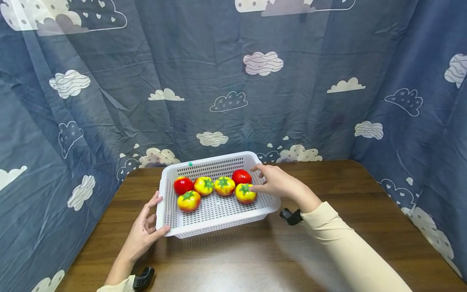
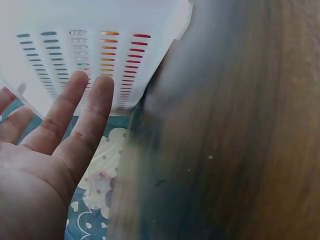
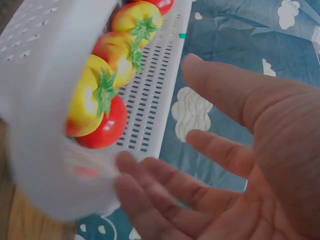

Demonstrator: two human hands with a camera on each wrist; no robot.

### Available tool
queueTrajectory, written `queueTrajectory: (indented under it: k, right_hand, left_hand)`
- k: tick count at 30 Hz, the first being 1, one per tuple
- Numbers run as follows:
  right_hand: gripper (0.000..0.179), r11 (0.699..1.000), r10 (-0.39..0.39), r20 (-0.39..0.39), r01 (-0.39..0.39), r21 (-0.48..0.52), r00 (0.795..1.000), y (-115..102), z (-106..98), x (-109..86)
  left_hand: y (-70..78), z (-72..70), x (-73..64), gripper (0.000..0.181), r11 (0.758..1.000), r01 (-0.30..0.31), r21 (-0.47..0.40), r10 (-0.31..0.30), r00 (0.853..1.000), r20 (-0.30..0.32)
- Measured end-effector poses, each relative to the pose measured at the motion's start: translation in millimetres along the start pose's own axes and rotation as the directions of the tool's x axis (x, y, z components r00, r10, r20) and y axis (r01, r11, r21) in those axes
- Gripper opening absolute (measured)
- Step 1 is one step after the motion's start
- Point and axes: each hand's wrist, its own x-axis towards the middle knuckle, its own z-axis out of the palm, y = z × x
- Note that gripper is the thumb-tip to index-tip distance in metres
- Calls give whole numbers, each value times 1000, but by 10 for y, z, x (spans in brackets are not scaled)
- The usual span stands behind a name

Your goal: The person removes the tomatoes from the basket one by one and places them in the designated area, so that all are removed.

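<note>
A white perforated plastic basket [image 1: 219,221] holds two red tomatoes, one at the left [image 1: 183,185] and one at the right [image 1: 241,177]. Among them lie several yellow-and-red tomatoes [image 1: 224,185] with green star-shaped tops. My left hand [image 1: 140,233] is at the basket's left end, thumb on the front corner and index fingertip at the rim. In the left wrist view, its extended fingers [image 2: 95,107] overlap the slotted end wall. Over the right end hovers my right hand [image 1: 279,182], fingers spread and holding nothing, its thumb beside the rightmost yellow tomato [image 1: 245,194].
The basket stands on a brown wooden table [image 1: 328,182]. Behind and along both sides hangs a blue curtain [image 1: 219,129] printed with clouds. A black strap device [image 1: 290,217] is on the right wrist, another [image 1: 144,278] on the left.
</note>
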Motion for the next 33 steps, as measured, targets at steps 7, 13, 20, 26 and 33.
queueTrajectory:
  k: [7, 13, 20, 26, 33]
  right_hand:
    - [73, 998, 55, 102, -54, -9, 993, -121, 14, 172]
    - [71, 992, 123, 182, -119, -34, 976, -176, 42, 310]
    - [75, 971, 197, 309, -229, 69, 930, -187, 96, 421]
    - [78, 937, 251, 359, -319, 142, 899, -191, 155, 483]
    - [75, 932, 271, 369, -339, 131, 889, -169, 179, 544]
  left_hand:
    - [-16, -13, -7, 86, 999, -25, -38, 26, 1000, 7]
    - [-37, -20, -15, 85, 999, -33, -24, 34, 999, 11]
    - [-54, -28, -21, 83, 999, -37, -4, 37, 999, 28]
    - [-55, -31, -27, 83, 999, -34, 18, 34, 999, 25]
    - [-53, -36, -22, 83, 999, -26, 26, 26, 999, 22]
